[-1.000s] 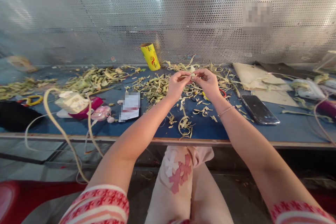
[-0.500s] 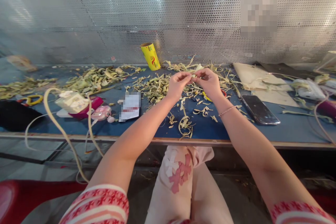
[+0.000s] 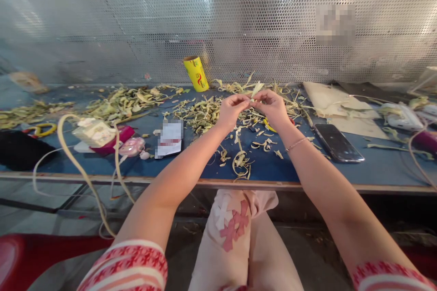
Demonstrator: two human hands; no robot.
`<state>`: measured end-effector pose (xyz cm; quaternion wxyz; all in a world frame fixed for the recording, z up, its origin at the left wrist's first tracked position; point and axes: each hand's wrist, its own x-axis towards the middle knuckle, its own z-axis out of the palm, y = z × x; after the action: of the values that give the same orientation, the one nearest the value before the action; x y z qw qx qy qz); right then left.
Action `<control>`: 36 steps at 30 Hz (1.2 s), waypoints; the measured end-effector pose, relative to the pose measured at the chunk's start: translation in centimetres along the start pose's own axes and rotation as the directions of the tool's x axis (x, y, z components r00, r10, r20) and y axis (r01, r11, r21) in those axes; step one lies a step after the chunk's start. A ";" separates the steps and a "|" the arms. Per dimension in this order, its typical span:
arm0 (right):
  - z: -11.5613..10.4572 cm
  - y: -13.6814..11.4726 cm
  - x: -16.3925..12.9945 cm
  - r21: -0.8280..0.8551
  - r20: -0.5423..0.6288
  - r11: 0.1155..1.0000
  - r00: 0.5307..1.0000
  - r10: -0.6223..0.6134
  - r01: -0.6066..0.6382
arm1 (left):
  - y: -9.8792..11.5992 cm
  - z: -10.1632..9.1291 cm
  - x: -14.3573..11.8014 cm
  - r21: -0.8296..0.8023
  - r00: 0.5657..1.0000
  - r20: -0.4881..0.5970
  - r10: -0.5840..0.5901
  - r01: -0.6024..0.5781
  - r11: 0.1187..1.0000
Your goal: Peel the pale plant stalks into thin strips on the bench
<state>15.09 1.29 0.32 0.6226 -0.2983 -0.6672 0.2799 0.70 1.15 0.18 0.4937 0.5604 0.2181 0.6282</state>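
Pale leaf strip (image 3: 255, 89): 1 | left hand (image 3: 231, 111), right hand (image 3: 271, 108): both pinching it | phone (image 3: 337, 142): 1

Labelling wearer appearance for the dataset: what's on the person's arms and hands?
Both hands are bare, no gloves: left hand, right hand. Short sleeves with red-and-white patterned stripes end above the elbows. A thin beaded bracelet circles the right wrist.

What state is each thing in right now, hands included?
left hand: pinching the pale strip
right hand: pinching the same strip
pale strip: held above the bench, tip up
phone: flat, screen dark
yellow roll: upright, tilted
leaf scraps: scattered loose on the blue bench
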 end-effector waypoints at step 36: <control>0.0 0.1 0.1 -0.028 0.021 0.999 0.999 0.025 -0.024 | 0.0 0.3 0.0 -0.019 0.997 -0.038 -0.069 0.069 0.997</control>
<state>15.11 1.44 0.30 0.6079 -0.3120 -0.6738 0.2813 0.98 1.05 0.28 0.5158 0.5358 0.2411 0.6235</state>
